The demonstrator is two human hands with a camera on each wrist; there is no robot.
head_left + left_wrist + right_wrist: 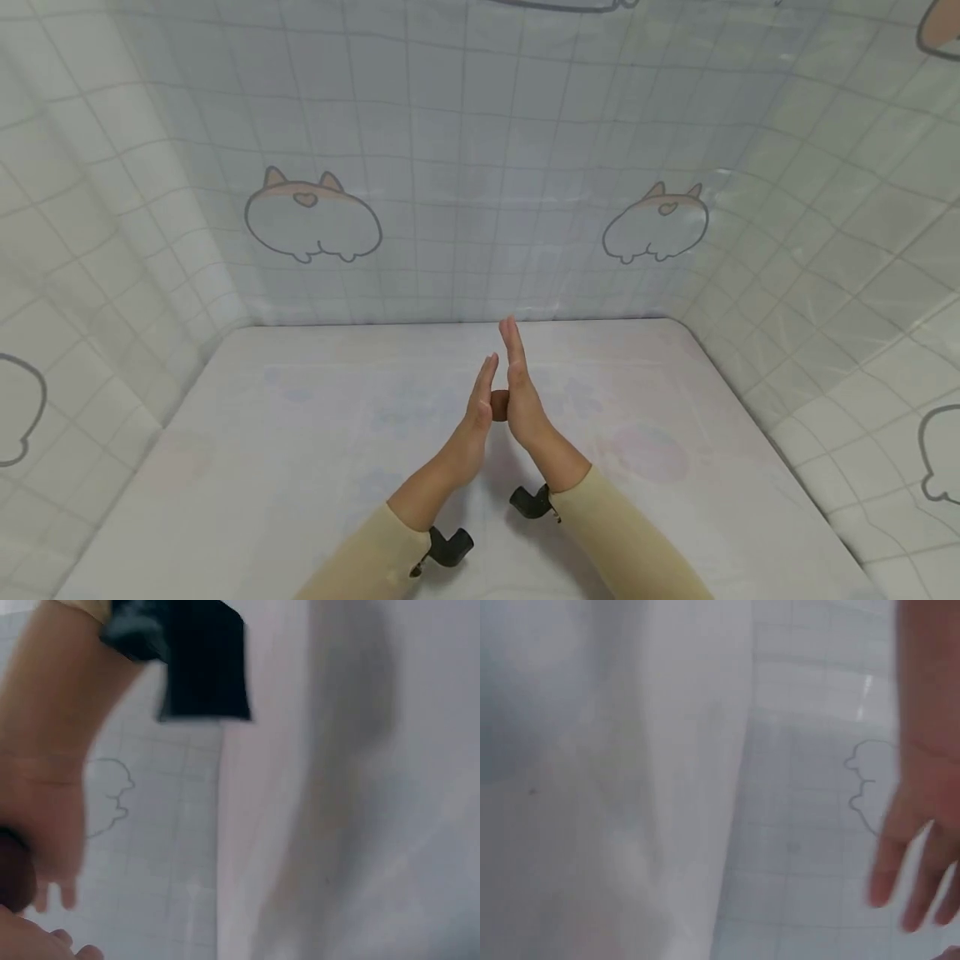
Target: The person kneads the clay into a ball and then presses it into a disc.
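Between my two palms is a small brown rounded lump (499, 406); I cannot tell what it is made of. My left hand (477, 421) presses it from the left with straight fingers. From the other side my right hand (527, 410) presses with its palm, fingers straight and pointing up, its fingertips higher than the left ones. Both hands are raised above the white table. In the left wrist view the brown lump (15, 874) is partly cut off at the left edge. The right wrist view shows fingers spread slightly, without the lump.
A pale table surface (285, 467) with faint coloured patches lies beneath the hands. White grid-patterned sheets (480, 208) with cartoon drawings enclose it at the back and both sides. A black wrist mount (450, 547) juts from the left sleeve, another mount (529, 502) from the right.
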